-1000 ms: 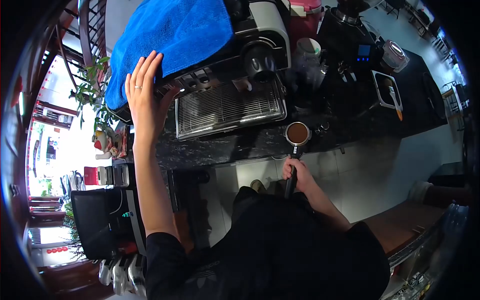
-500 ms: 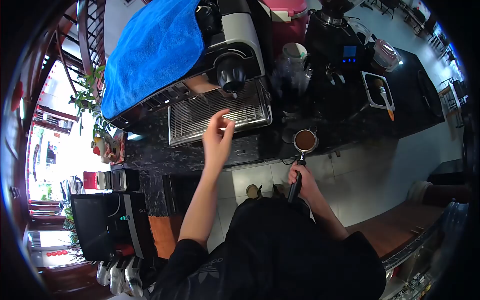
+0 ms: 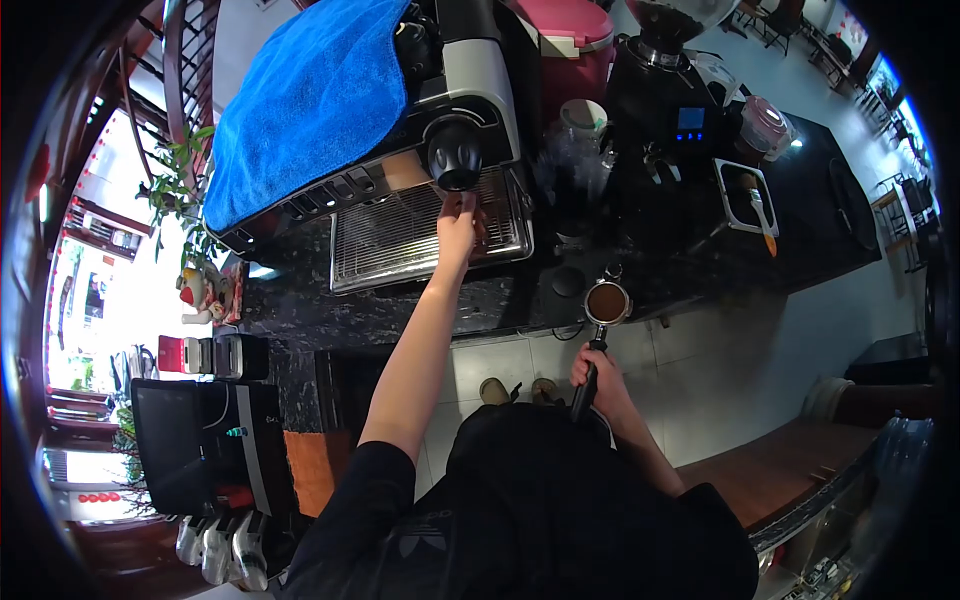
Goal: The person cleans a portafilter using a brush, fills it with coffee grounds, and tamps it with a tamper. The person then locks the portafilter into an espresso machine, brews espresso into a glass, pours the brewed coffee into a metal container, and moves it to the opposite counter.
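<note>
My right hand [image 3: 597, 368] is wrapped round the black handle of a portafilter [image 3: 607, 302], whose basket is filled with brown coffee grounds and sits level at the counter's front edge. My left hand [image 3: 458, 226] reaches up over the metal drip tray [image 3: 385, 243] of the espresso machine [image 3: 478, 72], just below a black knob [image 3: 455, 157]. Its fingers are bent close together beneath the knob; whether they grip something there is too dark to make out. A blue towel [image 3: 310, 105] covers the machine's top.
Right of the machine stand a pink container [image 3: 575, 50], clear plastic cups [image 3: 580, 165] and a coffee grinder [image 3: 660, 100]. A metal tray [image 3: 735, 215] holds a brush [image 3: 762, 220]. A round black tamper [image 3: 567, 283] lies on the dark counter [image 3: 690, 270].
My left hand has left the blue towel, moved right and come up under the black knob. The view has shifted right. My right hand keeps hold of the portafilter.
</note>
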Demonstrator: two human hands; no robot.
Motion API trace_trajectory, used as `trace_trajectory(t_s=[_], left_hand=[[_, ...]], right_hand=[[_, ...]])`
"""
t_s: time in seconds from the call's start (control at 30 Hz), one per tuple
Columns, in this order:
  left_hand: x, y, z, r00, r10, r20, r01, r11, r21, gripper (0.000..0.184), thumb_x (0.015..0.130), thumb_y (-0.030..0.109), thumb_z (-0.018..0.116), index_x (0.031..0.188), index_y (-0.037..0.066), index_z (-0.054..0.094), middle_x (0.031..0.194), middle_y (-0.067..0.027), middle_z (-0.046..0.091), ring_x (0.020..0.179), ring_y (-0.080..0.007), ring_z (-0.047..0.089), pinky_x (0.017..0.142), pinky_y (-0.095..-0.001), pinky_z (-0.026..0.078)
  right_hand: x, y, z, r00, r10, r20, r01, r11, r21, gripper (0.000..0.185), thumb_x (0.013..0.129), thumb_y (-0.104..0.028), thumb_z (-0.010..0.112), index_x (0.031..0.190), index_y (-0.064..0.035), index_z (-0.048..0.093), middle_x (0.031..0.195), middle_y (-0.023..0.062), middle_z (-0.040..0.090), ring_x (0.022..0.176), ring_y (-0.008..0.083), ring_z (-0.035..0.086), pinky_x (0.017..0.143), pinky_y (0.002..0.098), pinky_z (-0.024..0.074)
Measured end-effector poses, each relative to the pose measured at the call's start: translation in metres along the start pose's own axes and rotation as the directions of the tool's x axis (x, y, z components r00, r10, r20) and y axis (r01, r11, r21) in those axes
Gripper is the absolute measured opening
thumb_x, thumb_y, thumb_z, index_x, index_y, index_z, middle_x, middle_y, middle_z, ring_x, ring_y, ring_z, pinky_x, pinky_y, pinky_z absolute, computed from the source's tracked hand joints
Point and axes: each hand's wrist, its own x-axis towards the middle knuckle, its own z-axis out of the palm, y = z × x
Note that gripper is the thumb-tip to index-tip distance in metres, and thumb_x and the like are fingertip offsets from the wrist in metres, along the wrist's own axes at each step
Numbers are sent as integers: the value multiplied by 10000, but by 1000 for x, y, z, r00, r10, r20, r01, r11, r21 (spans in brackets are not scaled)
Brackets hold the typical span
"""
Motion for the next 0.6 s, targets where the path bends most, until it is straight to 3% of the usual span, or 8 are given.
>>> trace_trajectory(t_s=[0.1, 0.27, 0.37, 0.43, 0.47, 0.5, 0.53, 0.6], left_hand=[[7, -4, 2, 995, 96, -5, -96, 995, -1, 181, 968, 220, 474, 924, 53, 529, 610, -15, 500, 449, -87, 441, 416, -243, 358], [21, -6, -4, 995, 81, 55, -83, 996, 44, 178, 964, 220, 481, 906, 59, 532, 606, -2, 482, 456, -89, 434, 421, -242, 339], [14, -3, -4, 998, 56, 33, -54, 997, -61, 140, 945, 194, 519, 956, 55, 517, 609, -3, 485, 452, -92, 433, 419, -240, 347], [-15, 6, -5, 993, 116, 33, -116, 993, 2, 167, 927, 186, 550, 1000, 48, 490, 632, -12, 503, 483, -89, 464, 438, -239, 372], [-22, -12, -15, 994, 95, 46, -98, 991, 91, 228, 910, 183, 580, 1048, 37, 471, 661, -13, 514, 529, -76, 490, 477, -239, 402], [-47, -2, -14, 975, 211, 65, -220, 931, 292, 316, 884, 169, 616, 1128, 40, 463, 651, -6, 495, 559, -60, 482, 513, -234, 410], [-65, 1, -19, 972, 195, 131, -231, 897, 378, 369, 847, 131, 655, 1170, 59, 491, 645, 2, 484, 580, -60, 469, 548, -228, 408], [-110, 62, -26, 909, 246, 335, -382, 814, 437, 197, 787, 104, 714, 963, 52, 640, 687, -9, 523, 606, -82, 488, 565, -230, 404]], right_hand=[[-1, -6, -1, 1000, -4, -23, 4, 1000, 7, 80, 870, -128, 509, 922, -82, 468, 632, 17, 461, 545, 130, 462, 569, 301, 424], [1, -7, -3, 999, 6, -39, -6, 1000, -14, 81, 871, -129, 507, 928, -94, 461, 628, 21, 454, 541, 137, 457, 561, 302, 414], [1, -6, -3, 1000, 12, -28, -12, 1000, -16, 84, 870, -129, 508, 929, -95, 459, 624, 24, 453, 540, 140, 456, 558, 303, 409], [2, -5, -2, 1000, 20, -17, -20, 1000, -21, 87, 869, -129, 508, 930, -94, 459, 622, 25, 452, 540, 141, 456, 557, 303, 409], [2, -5, -2, 1000, 18, -21, -19, 1000, -24, 88, 869, -129, 508, 932, -94, 458, 622, 24, 450, 539, 141, 455, 556, 304, 408], [3, -5, 0, 1000, 15, -25, -15, 1000, -26, 90, 868, -128, 507, 934, -94, 458, 621, 23, 448, 539, 141, 454, 555, 305, 408], [4, -6, 0, 1000, 18, -15, -18, 999, -29, 90, 868, -128, 507, 934, -94, 458, 621, 23, 448, 539, 141, 454, 555, 305, 408], [7, -8, 2, 999, 29, -33, -30, 999, -42, 82, 868, -126, 505, 924, -91, 458, 622, 22, 445, 539, 140, 454, 554, 306, 406]])
